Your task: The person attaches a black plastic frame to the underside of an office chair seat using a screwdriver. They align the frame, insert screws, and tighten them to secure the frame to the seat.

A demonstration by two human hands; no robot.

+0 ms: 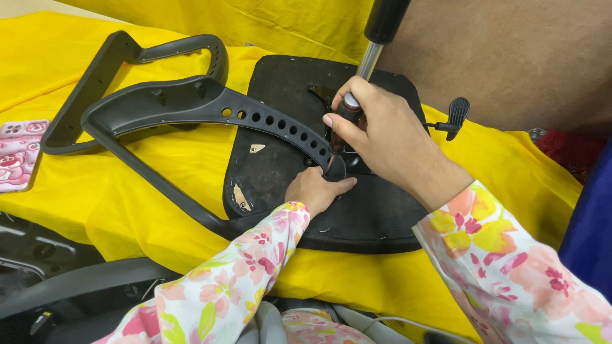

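Floral sleeves ran up from the near edge to both hands. Closed round the dark handle of a screwdriver [345,121], the right hand [389,143] held the tool steeply, its tip down at the end of the armrest bracket [210,105]. Just below, the left hand [315,190] lay flat with fingers together, pressing on the bracket's end where it met the upturned seat base [357,216].

With the left fingertips so near the tip, a slip off the screw head could have jabbed them or scratched the plastic; a tilted tool could have chewed the head. Had the left hand eased, the long bracket might have swung out of line.

Beyond the right hand rose the gas-lift column [376,38], with a lever [456,114] to its right. Left of the hands lay a second armrest [127,57] on yellow cloth [159,185], and a pink phone case [19,153] farther left.
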